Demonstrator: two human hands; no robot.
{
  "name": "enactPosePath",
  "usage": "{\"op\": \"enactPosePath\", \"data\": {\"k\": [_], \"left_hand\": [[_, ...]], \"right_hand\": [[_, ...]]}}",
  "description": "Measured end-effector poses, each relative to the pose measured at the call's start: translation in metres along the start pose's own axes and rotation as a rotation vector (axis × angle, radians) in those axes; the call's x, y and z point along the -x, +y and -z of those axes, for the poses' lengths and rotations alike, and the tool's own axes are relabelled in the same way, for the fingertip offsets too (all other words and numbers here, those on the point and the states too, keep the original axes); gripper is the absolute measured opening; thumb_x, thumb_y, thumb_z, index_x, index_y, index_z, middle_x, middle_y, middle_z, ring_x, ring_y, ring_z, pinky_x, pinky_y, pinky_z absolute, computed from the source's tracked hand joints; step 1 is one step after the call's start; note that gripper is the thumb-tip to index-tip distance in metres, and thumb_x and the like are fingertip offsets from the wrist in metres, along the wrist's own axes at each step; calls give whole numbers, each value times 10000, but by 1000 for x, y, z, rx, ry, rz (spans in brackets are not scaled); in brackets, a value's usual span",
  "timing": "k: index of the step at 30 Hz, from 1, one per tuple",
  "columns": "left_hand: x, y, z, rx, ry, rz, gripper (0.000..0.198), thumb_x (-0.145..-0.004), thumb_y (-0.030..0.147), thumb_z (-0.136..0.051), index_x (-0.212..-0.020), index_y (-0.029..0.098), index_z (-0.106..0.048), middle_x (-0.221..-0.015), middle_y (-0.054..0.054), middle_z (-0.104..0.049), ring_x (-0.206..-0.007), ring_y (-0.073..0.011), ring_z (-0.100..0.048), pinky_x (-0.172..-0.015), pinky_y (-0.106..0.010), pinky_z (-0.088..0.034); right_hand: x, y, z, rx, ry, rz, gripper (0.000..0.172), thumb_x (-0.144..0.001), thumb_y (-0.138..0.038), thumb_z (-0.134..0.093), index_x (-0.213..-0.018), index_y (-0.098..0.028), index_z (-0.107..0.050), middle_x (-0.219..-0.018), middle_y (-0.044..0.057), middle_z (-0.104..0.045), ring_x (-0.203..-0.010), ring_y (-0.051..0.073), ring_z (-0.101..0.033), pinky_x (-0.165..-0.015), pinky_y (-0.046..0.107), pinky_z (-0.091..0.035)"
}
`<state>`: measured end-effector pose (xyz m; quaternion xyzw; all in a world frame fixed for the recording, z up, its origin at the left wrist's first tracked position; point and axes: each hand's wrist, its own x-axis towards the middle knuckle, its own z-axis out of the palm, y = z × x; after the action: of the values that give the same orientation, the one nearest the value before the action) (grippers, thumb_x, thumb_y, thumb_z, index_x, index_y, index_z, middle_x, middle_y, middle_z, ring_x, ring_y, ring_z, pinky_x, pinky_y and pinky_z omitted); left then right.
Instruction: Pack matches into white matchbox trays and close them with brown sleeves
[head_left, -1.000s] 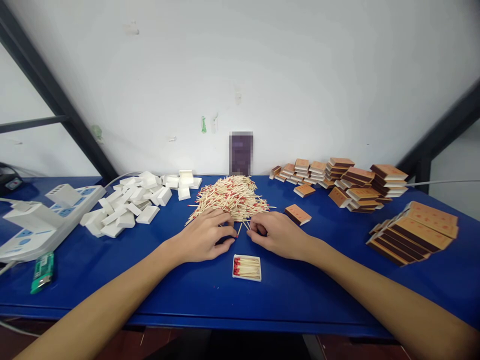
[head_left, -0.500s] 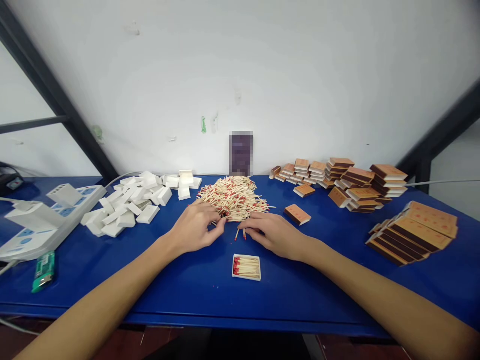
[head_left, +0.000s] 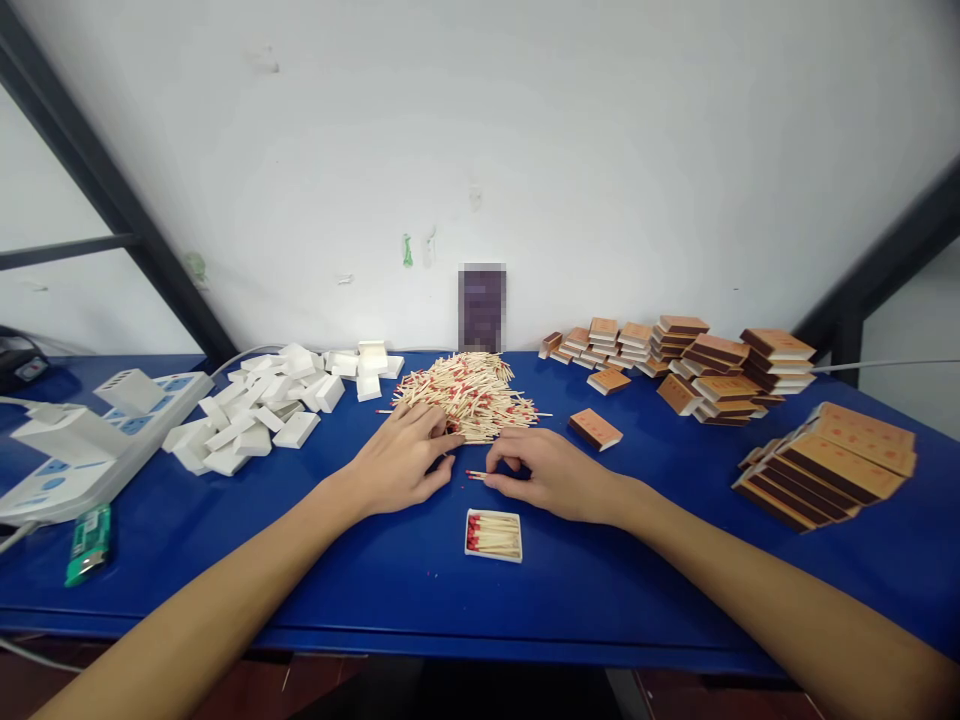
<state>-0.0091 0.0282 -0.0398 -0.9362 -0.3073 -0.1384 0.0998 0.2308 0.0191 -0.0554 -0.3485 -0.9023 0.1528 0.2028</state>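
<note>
A heap of red-tipped matches [head_left: 472, 395] lies at the back middle of the blue table. My left hand [head_left: 401, 460] rests against the heap's near left edge, its thumb apart from its fingers and nothing visible in its grasp. Just right of it, my right hand [head_left: 551, 475] pinches a couple of matches [head_left: 475, 474] between thumb and fingers, their red heads pointing left. Nearer to me sits a small white matchbox tray [head_left: 493, 557], partly filled with matches whose heads lie to the left.
White matchbox trays [head_left: 255, 405] are jumbled at the left, beside a power strip [head_left: 105, 450] and a green lighter [head_left: 88, 543]. Brown matchboxes [head_left: 720, 365] stand in stacks at the right, with a larger stack [head_left: 832, 465] nearer. One matchbox [head_left: 595, 429] lies beyond my right hand.
The matches by my right fingers have turned from pointing toward me to lying sideways in its pinch. My left thumb has separated from its index finger.
</note>
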Motion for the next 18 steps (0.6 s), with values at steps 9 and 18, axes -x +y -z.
{"op": "enactPosePath", "data": {"k": [9, 18], "left_hand": [[-1, 1, 1, 23, -17, -19, 298, -925, 239, -472, -1134, 196, -679, -927, -73, -548, -896, -225, -501, -823, -384, -384], [0, -1, -4, 120, -21, 34, 237, -939, 252, -496, -1093, 194, -666, -951, -60, -559, -948, -219, -491, -851, -370, -390]], "right_hand": [[-3, 13, 1, 156, 105, -101, 112, -908, -177, -530, -869, -187, -635, -739, 4, -546, -683, 138, -493, -648, 256, -345], [-4, 11, -2, 105, 98, -97, 78, -868, -176, -570, -825, -189, -634, -692, -11, -547, -660, 132, -492, -638, 257, -345]]}}
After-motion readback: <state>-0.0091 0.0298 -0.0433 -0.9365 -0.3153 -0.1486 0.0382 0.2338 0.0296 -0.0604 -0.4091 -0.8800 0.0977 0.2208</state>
